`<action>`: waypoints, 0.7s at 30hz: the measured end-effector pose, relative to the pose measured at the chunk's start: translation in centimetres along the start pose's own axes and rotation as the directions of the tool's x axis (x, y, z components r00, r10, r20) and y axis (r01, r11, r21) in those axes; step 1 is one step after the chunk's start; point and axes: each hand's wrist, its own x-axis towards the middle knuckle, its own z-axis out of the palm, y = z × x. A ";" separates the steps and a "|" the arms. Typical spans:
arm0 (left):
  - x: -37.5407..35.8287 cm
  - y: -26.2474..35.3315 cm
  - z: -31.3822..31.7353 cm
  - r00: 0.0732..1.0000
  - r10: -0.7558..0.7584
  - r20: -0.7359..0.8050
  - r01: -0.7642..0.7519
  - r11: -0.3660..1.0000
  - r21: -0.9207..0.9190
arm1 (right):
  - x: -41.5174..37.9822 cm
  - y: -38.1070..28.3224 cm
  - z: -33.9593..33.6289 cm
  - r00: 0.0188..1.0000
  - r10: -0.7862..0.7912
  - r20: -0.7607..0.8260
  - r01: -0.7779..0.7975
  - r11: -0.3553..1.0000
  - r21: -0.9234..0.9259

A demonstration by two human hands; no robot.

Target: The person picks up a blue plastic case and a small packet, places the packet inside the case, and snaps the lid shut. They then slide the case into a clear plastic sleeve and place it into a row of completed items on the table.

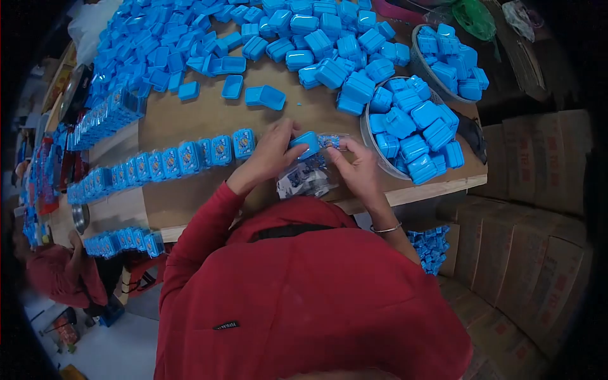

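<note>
My left hand [273, 152] grips a small blue plastic box [306, 144] near the table's front edge. To its right, my right hand [356, 166] pinches the end of a small patterned packet [329, 142], which reaches the box. Beneath both hands lies a clear plastic bag [305, 180] with printed pieces in it. A blue box with a printed picture [244, 144] stands just left of my left hand, at the end of a row of similar boxes [166, 163].
Loose blue boxes [316, 43] cover the table's back. Two baskets of them [368, 136] [416, 57] stand right. Cartons [538, 158] are stacked beyond. Another person [66, 275] is at the lower left. A metal bowl [80, 218] sits by the left edge.
</note>
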 end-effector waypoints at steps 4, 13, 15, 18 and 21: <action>-0.6 0.6 0.0 0.963 -0.264 0.047 0.253 0.840 -0.480 | 0.0 0.9 0.2 0.997 -0.075 0.023 0.074 0.997 0.027; -2.1 2.6 -2.7 0.956 -0.257 0.141 0.277 0.636 -0.720 | 0.6 0.4 0.6 0.998 -0.043 0.038 0.029 0.949 0.314; -2.3 2.5 -3.3 0.953 -0.265 0.150 0.288 0.628 -0.722 | 0.9 0.5 0.6 0.998 -0.006 0.069 -0.021 0.921 0.389; -2.5 2.7 -3.8 0.961 -0.226 0.157 0.266 0.620 -0.738 | 1.2 0.3 0.5 0.992 -0.002 0.126 -0.052 0.903 0.426; -2.5 2.7 -3.8 0.969 -0.177 0.171 0.244 0.590 -0.770 | 1.3 -0.5 0.6 0.985 -0.030 0.171 -0.045 0.908 0.416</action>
